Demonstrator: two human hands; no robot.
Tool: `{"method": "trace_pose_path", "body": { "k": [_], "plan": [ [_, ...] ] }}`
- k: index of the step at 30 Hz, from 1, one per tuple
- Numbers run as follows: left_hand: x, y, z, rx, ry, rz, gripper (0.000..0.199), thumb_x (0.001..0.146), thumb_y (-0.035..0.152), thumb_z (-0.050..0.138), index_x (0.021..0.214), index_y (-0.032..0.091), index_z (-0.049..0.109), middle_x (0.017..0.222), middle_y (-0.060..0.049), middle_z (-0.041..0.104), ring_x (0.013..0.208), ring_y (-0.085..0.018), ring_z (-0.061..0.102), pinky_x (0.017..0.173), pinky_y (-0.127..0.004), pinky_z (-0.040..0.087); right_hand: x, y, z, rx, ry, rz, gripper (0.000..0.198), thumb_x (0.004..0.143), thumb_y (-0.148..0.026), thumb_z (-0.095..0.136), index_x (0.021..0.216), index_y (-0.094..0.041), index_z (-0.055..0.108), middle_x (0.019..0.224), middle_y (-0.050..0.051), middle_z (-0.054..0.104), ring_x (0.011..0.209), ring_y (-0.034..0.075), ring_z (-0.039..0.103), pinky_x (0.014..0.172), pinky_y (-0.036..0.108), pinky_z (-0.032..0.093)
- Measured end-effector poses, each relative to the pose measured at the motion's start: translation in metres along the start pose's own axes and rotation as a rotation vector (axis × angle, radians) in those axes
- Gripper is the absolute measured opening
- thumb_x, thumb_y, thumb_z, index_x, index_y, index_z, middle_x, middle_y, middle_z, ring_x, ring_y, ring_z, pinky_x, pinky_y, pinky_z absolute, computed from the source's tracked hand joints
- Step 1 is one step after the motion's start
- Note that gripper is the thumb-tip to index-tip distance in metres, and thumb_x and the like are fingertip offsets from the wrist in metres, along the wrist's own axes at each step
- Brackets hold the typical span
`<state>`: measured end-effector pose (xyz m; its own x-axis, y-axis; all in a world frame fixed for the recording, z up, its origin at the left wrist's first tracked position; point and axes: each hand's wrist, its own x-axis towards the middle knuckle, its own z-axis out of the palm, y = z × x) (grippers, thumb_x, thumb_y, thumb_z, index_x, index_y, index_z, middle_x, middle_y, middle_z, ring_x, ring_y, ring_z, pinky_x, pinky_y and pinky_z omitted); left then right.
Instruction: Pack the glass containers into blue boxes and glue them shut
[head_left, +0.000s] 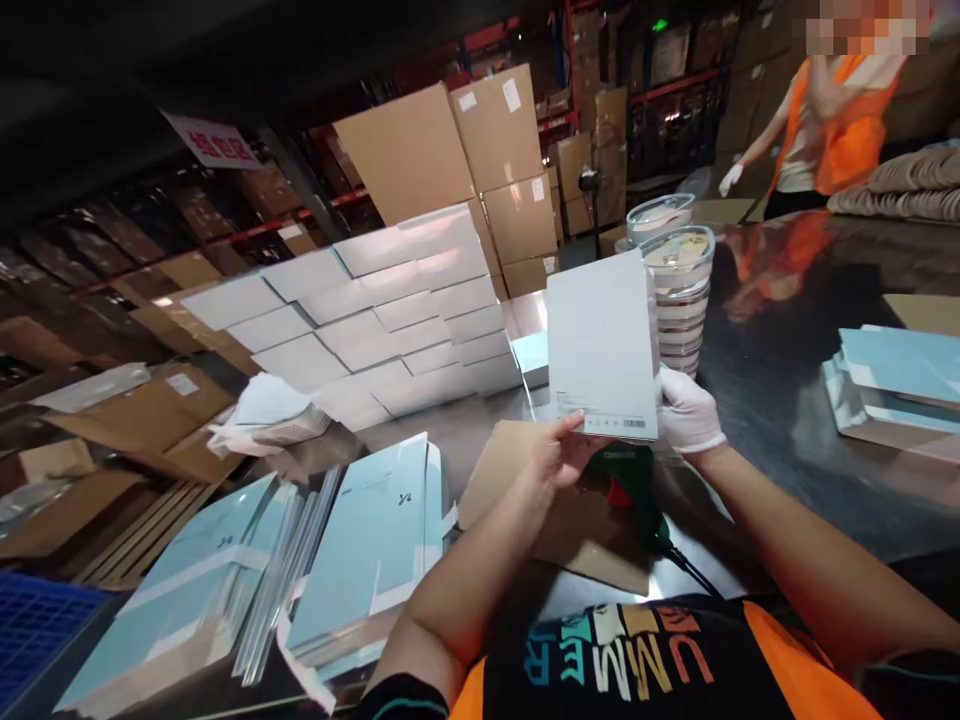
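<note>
A flat white box [601,345], with small print and a barcode along its lower edge, is held upright in front of me. My bare left hand [564,450] grips its lower left corner, thumb on the near face. My right hand [690,410], in a white glove, closes on its lower right edge; its fingertips are partly hidden. Just below the box, a green heat gun or similar corded tool [637,490] with a red trigger lies over a cardboard sheet [510,470].
White boxes [390,320] are stacked beyond my left hand. Light blue flat packs [367,530] lie at the left, others [907,370] at the right. Rolls of clear tape [679,290] stand behind the held box. A person in an orange vest [847,130] stands across the table.
</note>
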<state>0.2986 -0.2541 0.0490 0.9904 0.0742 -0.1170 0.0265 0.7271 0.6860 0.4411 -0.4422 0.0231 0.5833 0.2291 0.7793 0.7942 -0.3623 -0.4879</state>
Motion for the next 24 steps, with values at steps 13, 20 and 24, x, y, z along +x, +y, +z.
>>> {"method": "trace_pose_path", "body": {
  "k": [13, 20, 24],
  "plan": [
    [-0.009, -0.022, -0.019, 0.01, -0.157, 0.023, 0.062, 0.059, 0.043, 0.095, 0.111, 0.015, 0.075, 0.12, -0.014, 0.08, 0.122, -0.036, 0.072, 0.107, -0.047, 0.055, 0.008, -0.05, -0.031, 0.04, 0.291, 0.28, 0.038, 0.093, -0.047, 0.066, 0.108, -0.018, 0.085, 0.095, 0.011, 0.083, 0.086, 0.031, 0.079, 0.084, 0.047, 0.065],
    [-0.051, 0.01, -0.061, 0.343, 0.155, 0.353, 0.091, 0.054, 0.028, 0.1, 0.134, 0.022, 0.056, 0.127, -0.01, 0.071, 0.111, -0.028, 0.07, 0.093, -0.036, 0.055, 0.04, -0.094, -0.088, 0.135, 0.527, 0.144, 0.032, 0.092, -0.05, 0.077, 0.103, -0.02, 0.083, 0.109, 0.015, 0.082, 0.099, 0.034, 0.079, 0.094, 0.056, 0.064],
    [-0.077, 0.019, -0.1, 0.622, 0.364, 0.443, 0.106, 0.052, 0.029, 0.102, 0.143, 0.025, 0.05, 0.136, -0.01, 0.067, 0.119, -0.03, 0.067, 0.096, -0.036, 0.056, 0.045, -0.124, -0.13, 0.262, 0.422, 0.015, 0.025, 0.094, -0.051, 0.082, 0.11, -0.031, 0.082, 0.117, 0.01, 0.081, 0.105, 0.034, 0.077, 0.1, 0.058, 0.062]
  ]
}}
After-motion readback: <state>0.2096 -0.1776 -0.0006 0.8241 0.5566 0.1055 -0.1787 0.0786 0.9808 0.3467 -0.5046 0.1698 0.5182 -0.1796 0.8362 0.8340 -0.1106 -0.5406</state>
